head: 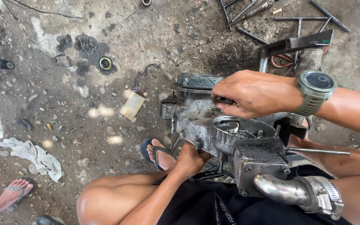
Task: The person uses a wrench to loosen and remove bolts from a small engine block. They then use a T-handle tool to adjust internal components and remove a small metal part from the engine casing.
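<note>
A grimy grey metal engine block (230, 137) with a curved chrome exhaust pipe (288, 191) sits between my knees on the dirt floor. My right hand (255, 93), with a grey-green watch on its wrist, is closed on a small dark tool handle (222, 100) above the round opening in the engine's top. My left hand (192, 158) grips the lower left edge of the engine casing, beside my foot in a dark sandal (157, 152).
Metal rods and tools (267, 21) lie at the top right. A small pale box (132, 106), a round seal ring (105, 63) and a white rag (34, 155) lie on the oily ground at left. Another person's sandalled foot (15, 192) is at bottom left.
</note>
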